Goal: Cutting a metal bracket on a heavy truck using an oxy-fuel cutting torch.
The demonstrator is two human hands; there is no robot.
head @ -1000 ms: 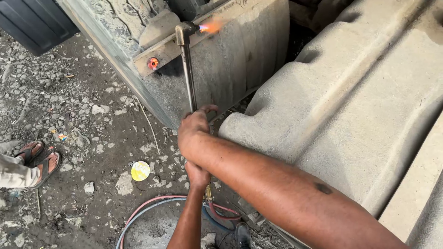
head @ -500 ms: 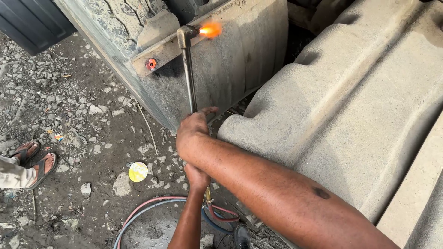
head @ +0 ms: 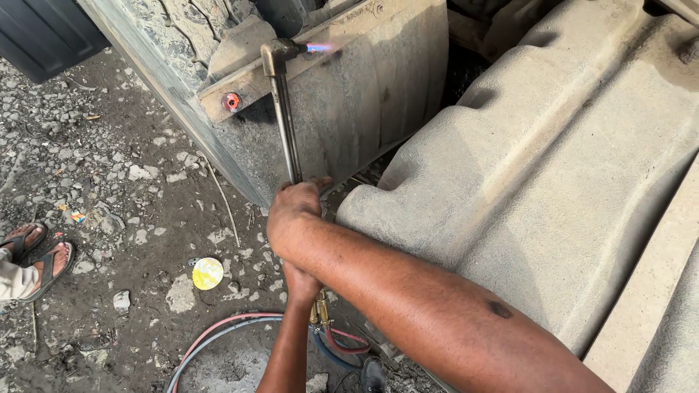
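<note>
At frame centre in the head view, my right hand [head: 293, 212] is clenched round the lower tubes of the cutting torch [head: 284, 120]. My left hand [head: 302, 280] sits just below it at 6 o'clock, gripping the torch's brass valve end; my right forearm crosses over it, so its fingers are mostly hidden.

The torch runs up toward 12 o'clock, nearly upright, tilted slightly left. Its bent head is at the top, tip pointing to 3 o'clock. The flame [head: 320, 48] is short, blue with a pink fringe, and plays on the dusty metal panel [head: 364, 109], just under its upper edge.

At 9 o'clock from the torch head, a red-hot spot [head: 231, 101] glows on the metal bar [head: 240, 91] fixed across the panel.

The hoses [head: 218, 335], one red and one blue, leave the valve end and curve across the ground toward 7 o'clock.

A round yellow lid [head: 207, 273] lies on the gravel at 8 o'clock from my hands, apart from them.

At the far left edge, another person's sandalled feet [head: 36, 251] are on the ground.

A big grey moulded tank [head: 553, 167] fills the right side, just beside my right forearm.
</note>
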